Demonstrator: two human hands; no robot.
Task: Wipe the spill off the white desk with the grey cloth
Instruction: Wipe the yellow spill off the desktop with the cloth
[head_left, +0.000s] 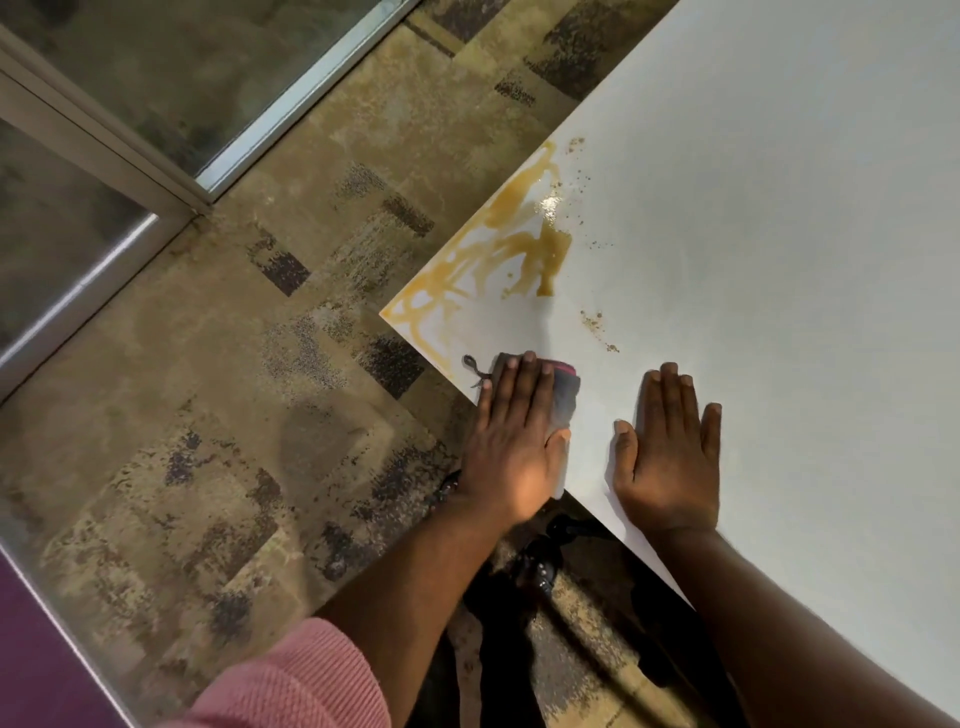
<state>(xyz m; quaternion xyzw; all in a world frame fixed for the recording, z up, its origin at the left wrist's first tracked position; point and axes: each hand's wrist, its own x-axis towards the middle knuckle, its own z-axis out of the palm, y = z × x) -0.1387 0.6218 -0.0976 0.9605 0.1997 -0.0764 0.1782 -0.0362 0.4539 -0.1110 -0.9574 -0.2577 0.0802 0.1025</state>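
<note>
Spill (524, 228): yellow-brown liquid smeared in loops and streaks over the near-left corner of the white desk (779, 234), reaching its edge; 1 wet patch glints. Small brown specks scatter to its right.

Grey cloth (563, 387) lies flat on the desk just short of the spill, not touching it. Most of it is hidden under the left hand (514, 441); only a dark grey part, a pink-red edge and a loose thread loop at the far-left side show.

Left hand presses flat on the cloth, fingers extended and together, not curled around it.

Right hand (667, 452) lies palm-down on bare desk just beside the left, fingers spread, holding nothing.

Pink ribbed sleeve (301, 680) cut off at the bottom. Patterned carpet (218, 415) below; under-desk area too dark to read.
</note>
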